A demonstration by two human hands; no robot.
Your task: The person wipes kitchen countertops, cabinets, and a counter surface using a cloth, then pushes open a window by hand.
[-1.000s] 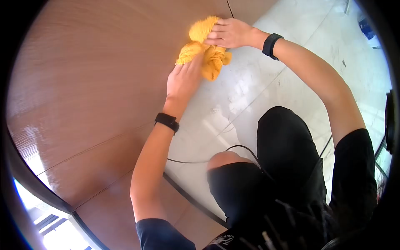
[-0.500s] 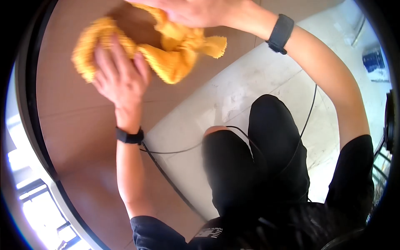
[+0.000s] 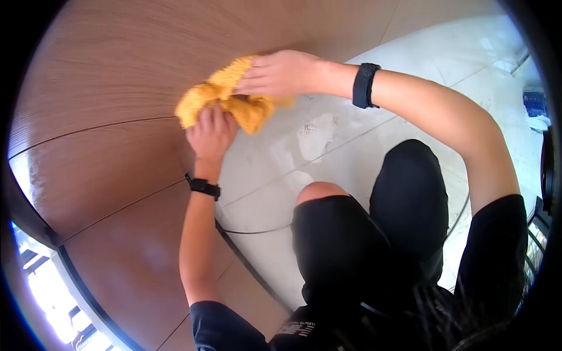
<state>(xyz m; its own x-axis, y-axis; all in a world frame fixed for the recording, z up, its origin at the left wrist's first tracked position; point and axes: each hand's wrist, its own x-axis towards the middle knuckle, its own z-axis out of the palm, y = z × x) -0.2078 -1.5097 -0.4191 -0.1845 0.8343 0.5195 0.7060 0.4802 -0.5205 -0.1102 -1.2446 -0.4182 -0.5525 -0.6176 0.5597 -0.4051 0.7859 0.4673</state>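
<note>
A crumpled yellow cloth [image 3: 253,119] with a fluffy texture is bunched against the low part of a brown wood-grain panel [image 3: 129,70], near the floor. My left hand [image 3: 211,136] grips its lower left side, the fingers curled into the folds. On the upper right side, my right hand [image 3: 284,73] holds the same cloth from above, its fingers close together and their tips partly sunk in the fabric. Both wrists wear black bands. How firmly each hand grips is hard to tell.
The pale tiled floor [image 3: 269,169] has whitish smears. A thin black cable [image 3: 257,232] runs across it below my left wrist. My bent knees [image 3: 410,175] are close to the hands. A blue container [image 3: 535,102] stands at the far right.
Both hands and the cloth have moved down and to the right in view, and sit closer together. The cloth is more bunched. The view has shifted, showing more panel.
</note>
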